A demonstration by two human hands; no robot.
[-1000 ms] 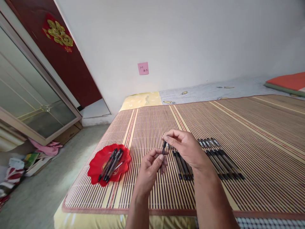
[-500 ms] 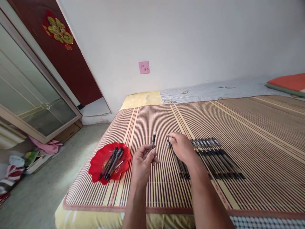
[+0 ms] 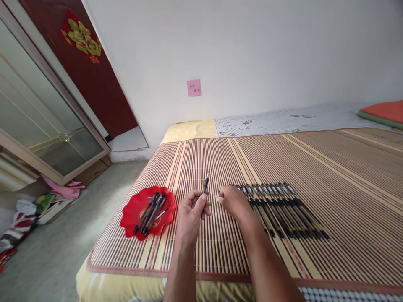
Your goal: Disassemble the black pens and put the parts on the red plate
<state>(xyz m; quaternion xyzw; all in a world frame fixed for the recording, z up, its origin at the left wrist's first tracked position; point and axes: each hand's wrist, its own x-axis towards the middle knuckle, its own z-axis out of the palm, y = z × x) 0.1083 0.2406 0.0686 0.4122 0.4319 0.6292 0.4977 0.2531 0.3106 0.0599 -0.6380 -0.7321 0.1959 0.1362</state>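
Note:
My left hand (image 3: 192, 205) is closed around an uncapped black pen (image 3: 206, 183), pinched between thumb and fingers with its tip pointing up. To its right, my right hand (image 3: 233, 201) hangs over the left end of a row of capped black pens (image 3: 283, 209). Its fingers are curled in, and whatever they hold is hidden from me. The pens lie side by side, slightly slanted; my right hand and forearm cover the leftmost part. Left of my left hand, a red scalloped plate (image 3: 128, 212) bears several black pens (image 3: 153, 214) and a thin white stick-like piece (image 3: 161, 214).
A striped bamboo mat (image 3: 201, 155) covers the bed under everything. A folded orange and green cloth (image 3: 382, 112) lies at the far right. On the wall is a pink note (image 3: 194, 87). Beyond the bed's left edge are the floor (image 3: 91, 201) and a glass-panelled door (image 3: 47, 105).
My right hand has shifted slightly down and its fingers have curled in; pen ends seen left of its forearm no longer show. My left hand keeps its pen. The view has shifted slightly.

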